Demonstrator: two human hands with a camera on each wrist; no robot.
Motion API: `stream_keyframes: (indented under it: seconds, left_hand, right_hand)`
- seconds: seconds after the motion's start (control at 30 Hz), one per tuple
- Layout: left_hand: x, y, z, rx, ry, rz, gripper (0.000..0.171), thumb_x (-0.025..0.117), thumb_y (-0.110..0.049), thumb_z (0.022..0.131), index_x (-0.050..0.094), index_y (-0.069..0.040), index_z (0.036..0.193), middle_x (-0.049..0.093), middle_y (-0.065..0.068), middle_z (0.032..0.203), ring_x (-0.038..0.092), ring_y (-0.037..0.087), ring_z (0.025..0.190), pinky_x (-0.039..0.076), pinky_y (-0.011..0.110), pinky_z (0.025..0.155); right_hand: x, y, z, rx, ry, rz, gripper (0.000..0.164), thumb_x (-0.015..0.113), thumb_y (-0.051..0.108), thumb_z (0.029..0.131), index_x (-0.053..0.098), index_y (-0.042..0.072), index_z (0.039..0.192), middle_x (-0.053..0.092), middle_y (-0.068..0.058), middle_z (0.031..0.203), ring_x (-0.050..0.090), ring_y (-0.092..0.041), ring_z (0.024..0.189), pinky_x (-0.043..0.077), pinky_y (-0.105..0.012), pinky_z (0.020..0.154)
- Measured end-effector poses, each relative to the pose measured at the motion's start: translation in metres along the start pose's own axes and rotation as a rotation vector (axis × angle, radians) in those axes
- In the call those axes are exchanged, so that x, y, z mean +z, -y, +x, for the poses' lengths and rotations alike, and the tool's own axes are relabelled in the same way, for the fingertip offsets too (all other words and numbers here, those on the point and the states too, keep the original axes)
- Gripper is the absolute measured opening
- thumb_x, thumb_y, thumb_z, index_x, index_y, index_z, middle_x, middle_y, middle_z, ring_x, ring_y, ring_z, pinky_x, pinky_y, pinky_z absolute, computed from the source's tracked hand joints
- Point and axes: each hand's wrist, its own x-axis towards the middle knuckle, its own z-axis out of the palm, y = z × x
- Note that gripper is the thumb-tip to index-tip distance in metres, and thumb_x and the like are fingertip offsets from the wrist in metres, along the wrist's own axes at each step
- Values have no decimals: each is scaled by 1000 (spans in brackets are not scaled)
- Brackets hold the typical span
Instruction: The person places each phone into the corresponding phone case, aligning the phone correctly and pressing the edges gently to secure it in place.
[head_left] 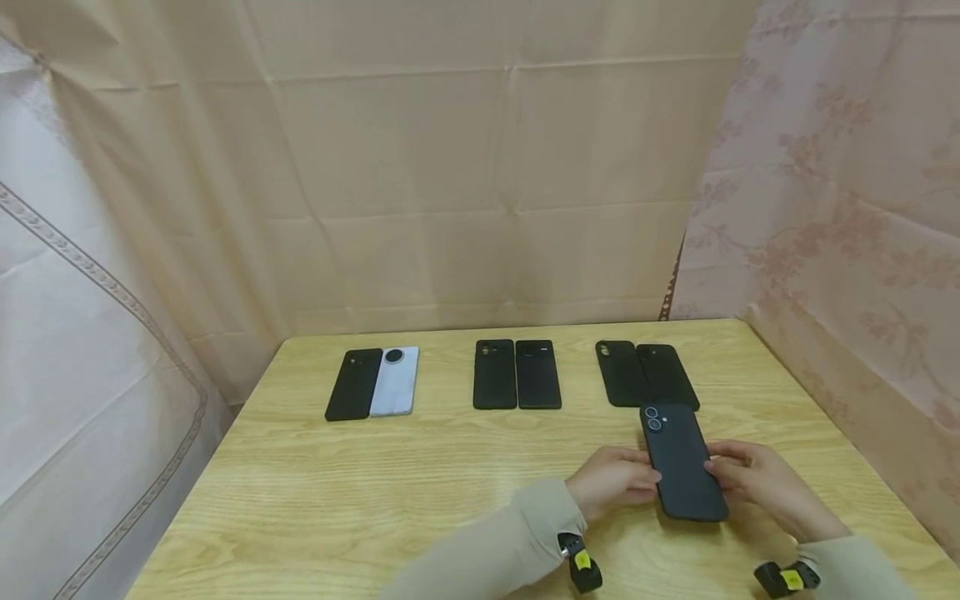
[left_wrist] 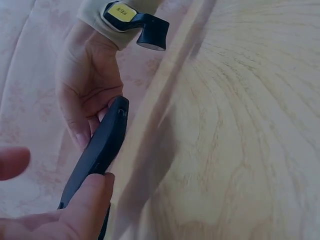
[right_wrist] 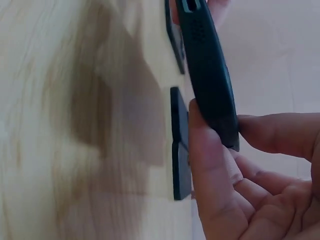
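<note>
A dark phone [head_left: 684,467] with two round camera lenses is held up above the right part of the table, back towards the head camera. My left hand [head_left: 611,481] holds its left long edge; in the left wrist view a finger lies against the phone [left_wrist: 102,142], another digit standing apart from it. On the opposite edge, my right hand [head_left: 768,483] pinches the phone [right_wrist: 207,65] between thumb and finger. Just beyond lie a black phone-shaped piece [head_left: 621,375] with light camera spots and another dark one [head_left: 667,375], partly covered by the held phone.
A pair of black phone-shaped pieces [head_left: 495,375] lies at the table's back middle. Further left, a black piece [head_left: 354,385] sits beside a white phone [head_left: 396,387] with a round camera. Cloth curtains [head_left: 480,167] hang behind the wooden table [head_left: 337,500].
</note>
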Motion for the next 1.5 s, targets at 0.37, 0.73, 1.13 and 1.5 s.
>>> stream_keyframes:
  seconds: [0.37, 0.73, 1.13, 1.5]
  left_hand:
    - [21, -1, 12, -136, 7, -102, 27, 60, -9, 91, 63, 2, 116, 58, 10, 112, 62, 23, 106, 48, 42, 104]
    - [40, 6, 24, -148, -40, -71, 26, 61, -10, 87, 63, 2, 111, 53, 12, 113, 58, 22, 98, 50, 43, 102]
    - [64, 3, 30, -129, -120, 183, 37, 67, -15, 84, 63, 4, 115, 65, 10, 114, 60, 20, 103, 49, 43, 102]
    - [74, -2, 33, -142, -122, 308, 31, 68, -22, 83, 70, -1, 105, 70, 8, 107, 64, 17, 92, 52, 37, 95]
  right_hand:
    - [-10, -15, 1, 56, 15, -54, 52, 51, 17, 101, 38, -21, 135, 64, -29, 116, 68, -23, 94, 59, -36, 76]
    - [-19, -22, 4, 21, 33, -151, 42, 49, 9, 99, 46, -23, 127, 63, -31, 116, 66, -23, 96, 58, -32, 72]
    - [-29, -33, 6, 21, 36, -219, 39, 50, 3, 96, 47, -27, 121, 66, -25, 103, 62, -18, 83, 57, -31, 68]
    - [-38, -39, 1, -46, 16, -261, 36, 49, 4, 97, 52, -25, 118, 61, -4, 83, 53, -7, 67, 48, -22, 59]
